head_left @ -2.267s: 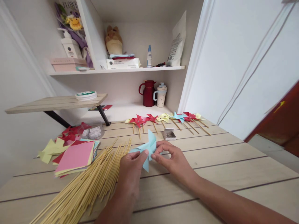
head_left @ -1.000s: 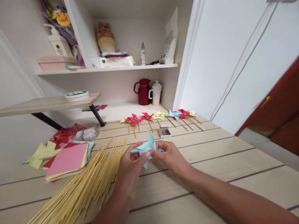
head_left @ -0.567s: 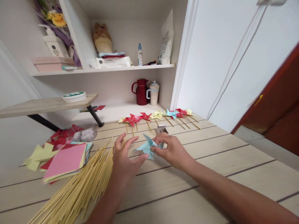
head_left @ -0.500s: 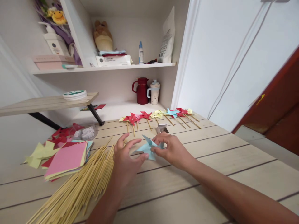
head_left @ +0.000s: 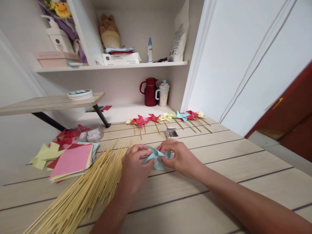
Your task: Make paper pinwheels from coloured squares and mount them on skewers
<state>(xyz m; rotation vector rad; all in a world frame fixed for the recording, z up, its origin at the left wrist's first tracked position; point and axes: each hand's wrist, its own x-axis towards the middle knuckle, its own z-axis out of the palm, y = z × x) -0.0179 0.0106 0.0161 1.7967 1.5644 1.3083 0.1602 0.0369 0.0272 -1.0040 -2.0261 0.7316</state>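
Observation:
Between my hands is a light-blue paper pinwheel (head_left: 159,165), held just over the wooden table. My right hand (head_left: 179,157) pinches it at its right side and middle. The fingers of my left hand (head_left: 137,160) close on its left blade. Parts of the pinwheel are hidden behind my fingers. Just beyond my right hand stands a small open box (head_left: 172,133) with tiny metal pieces inside. To the left of my left hand lies a loose bundle of thin wooden sticks (head_left: 90,187).
Several finished pinwheels on sticks (head_left: 154,118) lie in a row at the back. Square paper sheets (head_left: 71,161), a yellow cut paper (head_left: 46,155) and a clear container (head_left: 92,135) sit at left. A red jug (head_left: 150,92) and a cup (head_left: 163,95) stand behind.
My left hand has moved in, and its spread fingers have closed on the pinwheel's left blade. My right hand keeps its pinch. The view has shifted slightly.

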